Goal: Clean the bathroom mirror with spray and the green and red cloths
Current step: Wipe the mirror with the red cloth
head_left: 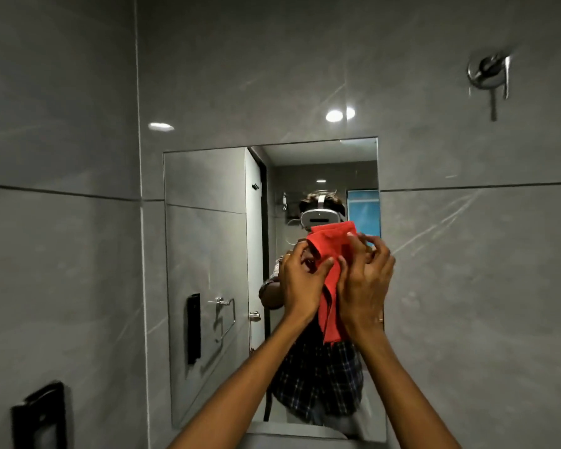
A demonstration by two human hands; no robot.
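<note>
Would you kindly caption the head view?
Both hands bunch a red cloth before the frameless wall mirror.

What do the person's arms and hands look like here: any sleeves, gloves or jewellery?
Both forearms are bare to the frame's bottom edge; no sleeves show directly. No gloves on the left hand or right hand. A thin band seems to sit at the right wrist, too small to identify.

Red cloth [329,254], grey tiles [467,286]

Dim, ceiling-light glare, blurred edges
</note>
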